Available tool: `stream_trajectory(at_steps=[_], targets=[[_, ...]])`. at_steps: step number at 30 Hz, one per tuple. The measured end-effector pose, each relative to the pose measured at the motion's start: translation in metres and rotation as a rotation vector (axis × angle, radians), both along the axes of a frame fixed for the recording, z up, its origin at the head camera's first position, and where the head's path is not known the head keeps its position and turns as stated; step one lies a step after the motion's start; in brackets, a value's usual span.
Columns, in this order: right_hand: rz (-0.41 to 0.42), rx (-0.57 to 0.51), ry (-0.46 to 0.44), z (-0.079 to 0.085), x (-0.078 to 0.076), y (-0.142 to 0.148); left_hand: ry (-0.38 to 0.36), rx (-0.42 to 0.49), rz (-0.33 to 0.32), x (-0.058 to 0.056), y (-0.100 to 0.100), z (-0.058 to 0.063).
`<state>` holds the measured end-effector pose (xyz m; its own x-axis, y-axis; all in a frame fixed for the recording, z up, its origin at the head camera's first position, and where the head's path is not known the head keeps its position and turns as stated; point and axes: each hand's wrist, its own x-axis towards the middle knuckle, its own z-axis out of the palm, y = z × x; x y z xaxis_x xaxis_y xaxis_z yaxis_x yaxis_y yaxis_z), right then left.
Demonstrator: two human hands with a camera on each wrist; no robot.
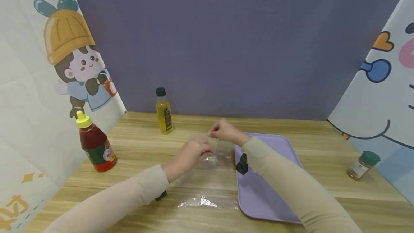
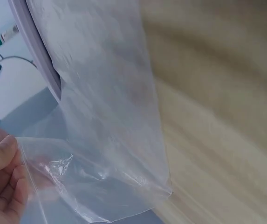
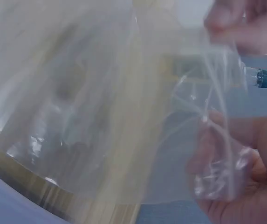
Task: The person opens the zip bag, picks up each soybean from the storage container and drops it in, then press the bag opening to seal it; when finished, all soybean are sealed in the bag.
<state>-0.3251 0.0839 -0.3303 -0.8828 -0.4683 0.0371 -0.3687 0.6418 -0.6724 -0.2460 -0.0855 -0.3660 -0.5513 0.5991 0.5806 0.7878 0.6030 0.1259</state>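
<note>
We take this for a staged recording booth, not a real kitchen: a wooden tabletop boxed in by a plain purple backdrop, with cartoon-printed sheets hung at the left and right of the frame.

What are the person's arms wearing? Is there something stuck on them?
Both arms wear long, plain beige sleeves that reach the wrists. The left hand and right hand are bare, with no gloves. A small black device is strapped at the right wrist, and another black one peeks from under the left wrist.
</note>
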Motion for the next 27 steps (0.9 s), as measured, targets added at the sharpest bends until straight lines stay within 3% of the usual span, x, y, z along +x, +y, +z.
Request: stream_trajectory(at_steps=[14,20,27], targets=[[-0.023,0.038,0.040,0.001,-0.010,-0.002,-0.017,0.001,-0.037,0.032,0.008,0.000],[-0.013,0.078,0.089,0.004,-0.010,-0.003,0.031,-0.002,-0.057,0.041,0.011,-0.002],[-0.011,0.127,0.160,0.003,-0.012,-0.002,-0.009,-0.013,-0.046,0.045,0.013,-0.002]])
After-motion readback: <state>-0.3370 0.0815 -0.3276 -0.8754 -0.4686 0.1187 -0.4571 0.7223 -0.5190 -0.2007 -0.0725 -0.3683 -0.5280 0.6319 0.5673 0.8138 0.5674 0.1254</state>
